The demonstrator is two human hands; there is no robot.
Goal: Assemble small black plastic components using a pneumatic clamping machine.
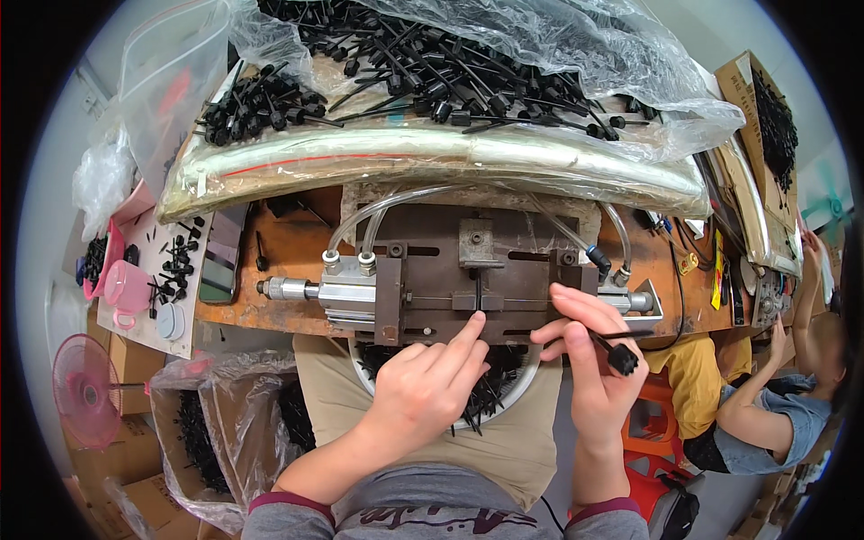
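My left hand (423,387) reaches to the front edge of a dark metal clamping fixture (432,236). Its index finger is stretched out, the tip touching the near end of a thin black rod (479,286) in the fixture's central slot. The thumb is hidden. To the right, my right hand (598,369) is raised in front of the fixture, its fingers closed on a black plastic part with a ribbed head (622,359) and a thin stem. Below both hands, a white basin (531,371) on my lap holds many similar black parts, partly covered by my left hand.
Air cylinders (349,301) with clear hoses flank the fixture. Behind it, a plastic-covered ledge (432,153) bears a heap of black parts. A pink cup (129,286) and a phone-like dark slab (224,254) lie left. Another person (765,414) works at right.
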